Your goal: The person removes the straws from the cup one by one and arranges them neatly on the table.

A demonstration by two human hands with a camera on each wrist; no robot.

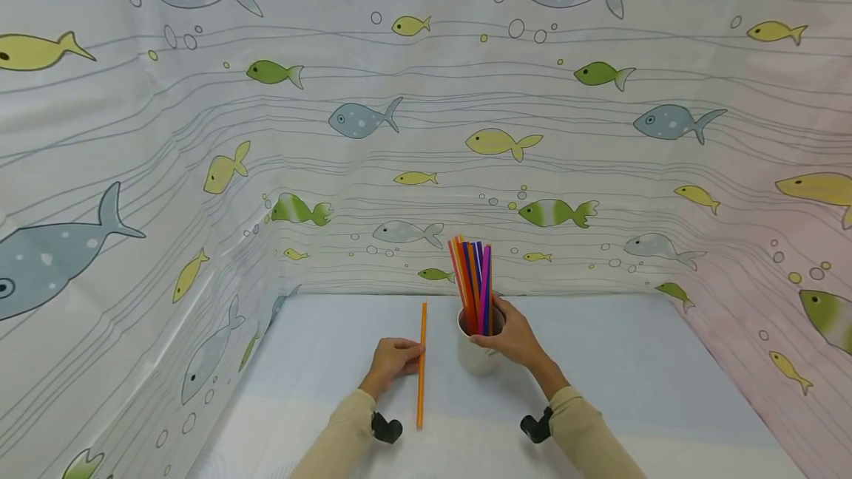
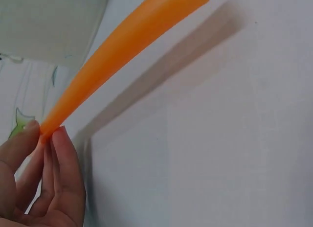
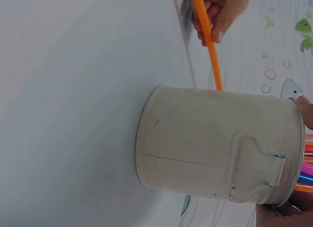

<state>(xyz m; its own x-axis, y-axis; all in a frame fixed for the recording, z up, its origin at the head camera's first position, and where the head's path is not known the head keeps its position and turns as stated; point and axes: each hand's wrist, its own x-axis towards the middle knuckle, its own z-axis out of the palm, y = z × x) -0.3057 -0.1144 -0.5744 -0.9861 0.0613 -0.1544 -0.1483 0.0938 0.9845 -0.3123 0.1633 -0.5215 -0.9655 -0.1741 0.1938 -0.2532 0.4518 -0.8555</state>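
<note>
My left hand (image 1: pixel 407 355) pinches a long orange straw (image 1: pixel 421 383) near its middle, between the thumb and fingertips (image 2: pixel 57 135). The straw (image 2: pixel 122 46) points away from me and casts a separate shadow on the table, so it is slightly raised. My right hand (image 1: pixel 498 330) is wrapped around the rim of a white metal cup (image 1: pixel 476 361) that stands upright on the table. The cup holds several coloured straws (image 1: pixel 474 283). In the right wrist view the cup (image 3: pixel 210 144) shows its handle, with the orange straw (image 3: pixel 208 41) and my left hand (image 3: pixel 222 11) behind it.
The pale blue table (image 1: pixel 619 361) is enclosed on three sides by a curtain printed with fish (image 1: pixel 426 131). Black wrist-camera mounts (image 1: pixel 386 429) sit on both of my beige sleeves.
</note>
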